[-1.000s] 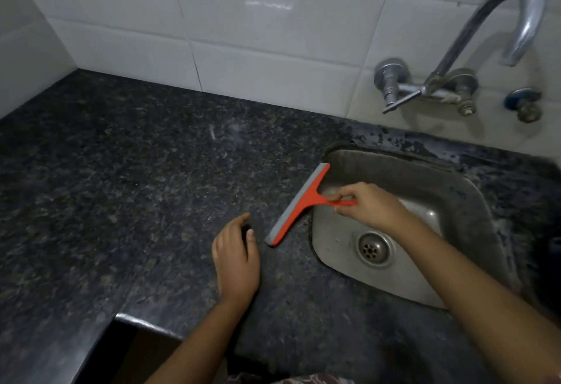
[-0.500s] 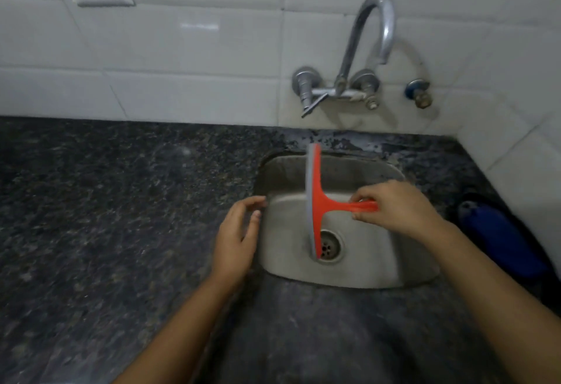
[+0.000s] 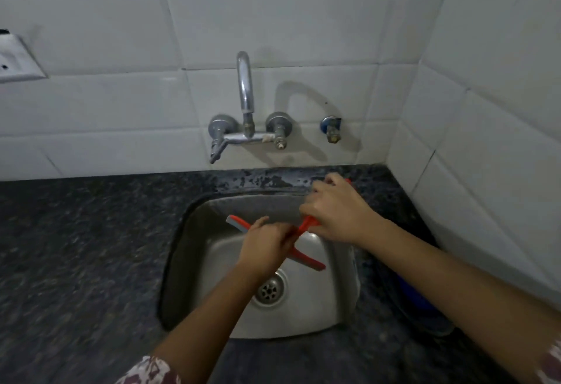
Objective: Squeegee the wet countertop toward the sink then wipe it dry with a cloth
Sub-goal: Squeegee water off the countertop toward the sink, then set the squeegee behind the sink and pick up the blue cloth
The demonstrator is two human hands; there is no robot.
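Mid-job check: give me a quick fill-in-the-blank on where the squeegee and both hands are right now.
1. The red squeegee is held above the ____, not over the countertop.
2. The right hand grips the squeegee by its ____.
3. The left hand holds the squeegee's ____.
4. The tap is fixed to the tiled ____.

Missing words: sink; handle; blade; wall.

Left hand (image 3: 267, 244) and right hand (image 3: 337, 213) gripping squeegee (image 3: 306, 259), over sink (image 3: 318, 310)
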